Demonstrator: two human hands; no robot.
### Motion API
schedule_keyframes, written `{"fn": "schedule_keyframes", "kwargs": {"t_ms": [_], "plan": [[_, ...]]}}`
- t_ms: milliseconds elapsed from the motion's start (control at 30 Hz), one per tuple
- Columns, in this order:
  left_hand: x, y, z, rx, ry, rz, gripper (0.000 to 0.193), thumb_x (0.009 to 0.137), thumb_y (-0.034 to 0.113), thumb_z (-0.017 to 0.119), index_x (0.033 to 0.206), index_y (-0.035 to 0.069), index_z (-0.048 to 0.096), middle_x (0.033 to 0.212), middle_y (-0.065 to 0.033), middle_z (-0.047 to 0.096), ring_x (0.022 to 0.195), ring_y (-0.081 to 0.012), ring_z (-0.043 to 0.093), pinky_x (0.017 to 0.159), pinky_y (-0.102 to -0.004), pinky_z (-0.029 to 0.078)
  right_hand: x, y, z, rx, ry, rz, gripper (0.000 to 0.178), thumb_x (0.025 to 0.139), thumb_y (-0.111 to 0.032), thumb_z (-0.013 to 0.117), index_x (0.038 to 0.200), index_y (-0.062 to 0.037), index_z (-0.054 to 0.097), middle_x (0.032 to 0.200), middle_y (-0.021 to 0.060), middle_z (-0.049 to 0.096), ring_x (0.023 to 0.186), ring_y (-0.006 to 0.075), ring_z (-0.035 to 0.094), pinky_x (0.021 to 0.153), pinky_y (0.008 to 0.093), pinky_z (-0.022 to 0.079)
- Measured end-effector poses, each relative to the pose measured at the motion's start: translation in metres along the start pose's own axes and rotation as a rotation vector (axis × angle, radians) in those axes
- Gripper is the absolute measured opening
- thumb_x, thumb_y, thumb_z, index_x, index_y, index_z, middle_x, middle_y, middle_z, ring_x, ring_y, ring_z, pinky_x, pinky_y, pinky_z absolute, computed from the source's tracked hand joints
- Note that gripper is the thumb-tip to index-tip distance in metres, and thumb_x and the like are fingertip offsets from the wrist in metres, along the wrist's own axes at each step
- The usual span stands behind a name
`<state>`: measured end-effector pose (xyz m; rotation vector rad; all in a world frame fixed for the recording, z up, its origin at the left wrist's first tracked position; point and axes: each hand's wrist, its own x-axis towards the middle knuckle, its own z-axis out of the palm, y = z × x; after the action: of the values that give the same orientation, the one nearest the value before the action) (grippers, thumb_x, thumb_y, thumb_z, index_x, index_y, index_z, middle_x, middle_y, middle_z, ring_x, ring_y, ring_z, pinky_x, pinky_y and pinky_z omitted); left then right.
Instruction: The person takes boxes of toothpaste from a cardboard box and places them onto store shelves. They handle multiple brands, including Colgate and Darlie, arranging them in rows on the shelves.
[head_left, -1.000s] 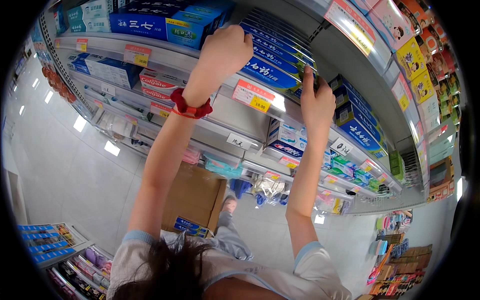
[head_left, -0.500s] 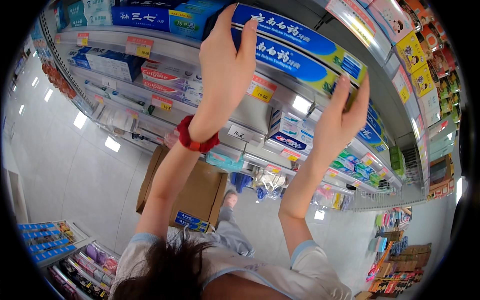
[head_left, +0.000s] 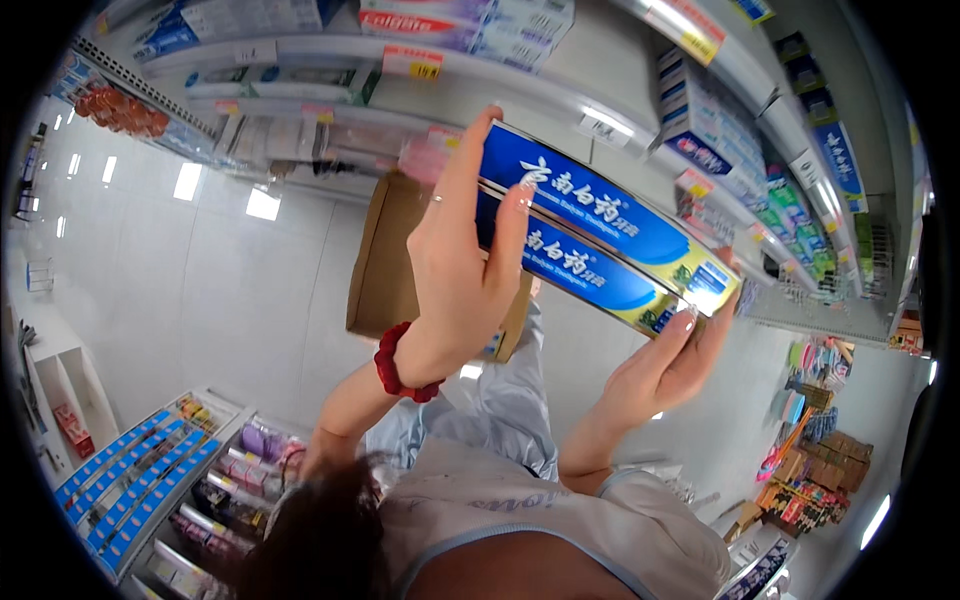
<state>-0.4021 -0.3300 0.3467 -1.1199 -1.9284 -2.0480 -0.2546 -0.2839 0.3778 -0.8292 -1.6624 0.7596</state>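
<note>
Two long blue toothpaste boxes (head_left: 600, 215) with yellow-green right ends lie one against the other in front of my body, tilted down to the right. My left hand (head_left: 465, 250), with a red scrunchie at the wrist, closes around their left end, thumb across the front. At the right end my right hand (head_left: 660, 365) grips them between thumb and fingers. Below my left hand stands an open brown cardboard box (head_left: 383, 270) on the floor, partly covered by my hand and arm.
Shelves in front hold white and blue toothpaste boxes (head_left: 705, 115), purple and red cartons (head_left: 430, 22) and green packs (head_left: 795, 225), with price tags (head_left: 412, 62) along their edges. A display rack (head_left: 140, 480) stands at the lower left. Stacked goods (head_left: 825, 465) are at the far right.
Both hands have drawn the toothpaste boxes away from the upper shelf, down and closer to my body. My view has tilted down, so the upper shelf has mostly left it.
</note>
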Motion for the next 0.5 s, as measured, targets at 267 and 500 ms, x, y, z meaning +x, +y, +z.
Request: {"fn": "schedule_keyframes", "kwargs": {"t_ms": [267,500], "plan": [[-0.058,-0.012,-0.003,0.136,-0.043,-0.281,0.038,0.089,0.011,0.053,0.124,-0.002,0.045,0.093,-0.0138,0.061,0.068,-0.0139,0.057,0.057,-0.0229,0.045,-0.028,0.031,-0.012,-0.073,-0.141,0.204,0.049,0.091,-0.002,0.039,0.136,0.0081,0.023,0.137,0.0126,0.037,0.107,0.0160,0.050,0.084,0.0243,0.044],[-0.145,-0.062,0.034,0.247,-0.038,-0.460,0.038,0.091,0.016,0.051,0.125,0.000,0.045,0.092,-0.0153,0.061,0.073,-0.0186,0.060,0.064,-0.0272,0.048,-0.067,0.134,-0.033,0.078,-0.326,0.331,0.048,0.092,-0.004,0.041,0.137,0.0026,0.025,0.127,0.0132,0.046,0.102,0.0162,0.053,0.084,0.0256,0.044]]}}
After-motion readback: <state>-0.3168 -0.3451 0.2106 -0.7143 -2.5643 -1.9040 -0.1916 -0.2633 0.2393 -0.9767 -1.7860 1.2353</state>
